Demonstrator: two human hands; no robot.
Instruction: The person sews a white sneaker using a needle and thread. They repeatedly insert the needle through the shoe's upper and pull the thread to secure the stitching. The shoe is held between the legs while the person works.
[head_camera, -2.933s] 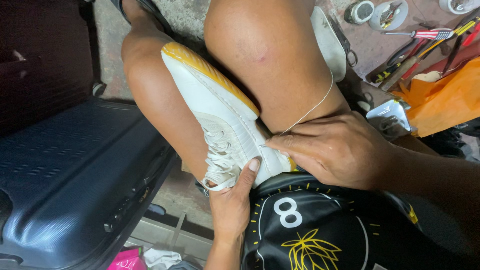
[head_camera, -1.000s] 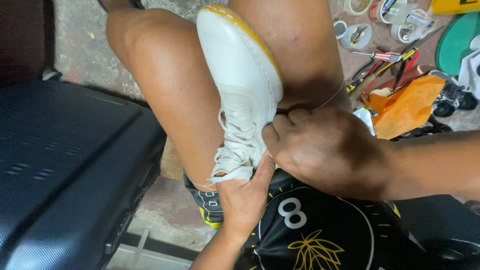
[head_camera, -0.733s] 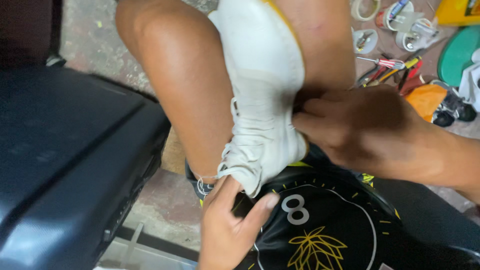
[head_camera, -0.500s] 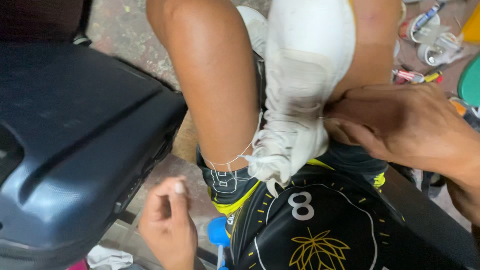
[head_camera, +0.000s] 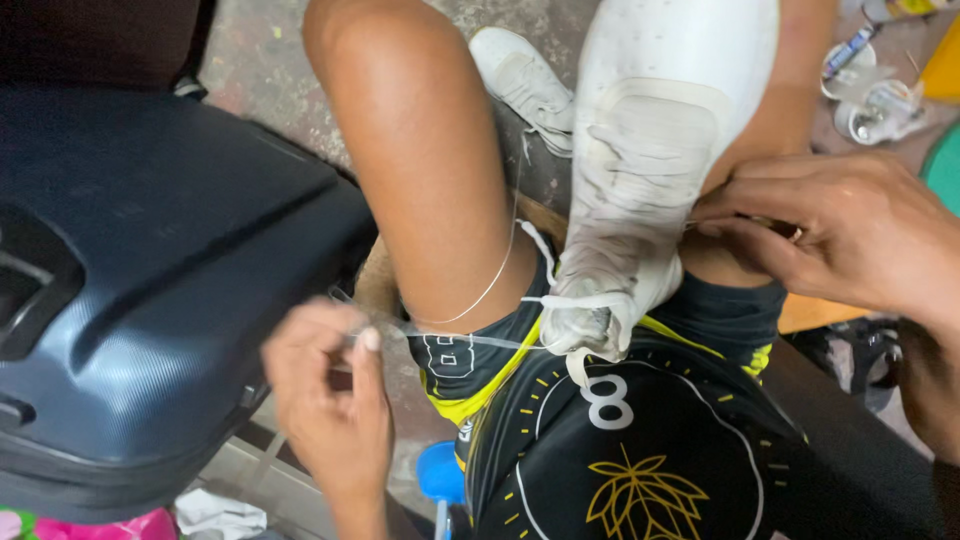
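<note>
A white sneaker (head_camera: 650, 170) is clamped toe-up between my bare knees, its laces and tongue facing me. My right hand (head_camera: 830, 230) presses against the shoe's right side, fingers pinched at the sole edge. My left hand (head_camera: 330, 395) is low at the left, pinching a thin white thread (head_camera: 470, 340) that runs taut from the shoe's heel end. Another loop of the thread drapes over my left thigh. A second white sneaker (head_camera: 525, 85) lies on the floor behind my knees.
A dark blue hard-shell suitcase (head_camera: 150, 300) fills the left side, close to my left knee. Small tubs and tools (head_camera: 870, 90) are scattered on the floor at the upper right. An orange sheet edge (head_camera: 815, 312) shows under my right wrist.
My left hand let go of the shoe's heel and moved down-left, drawing the thread out taut. The shoe now sits more upright between my knees. The view shifted right.
</note>
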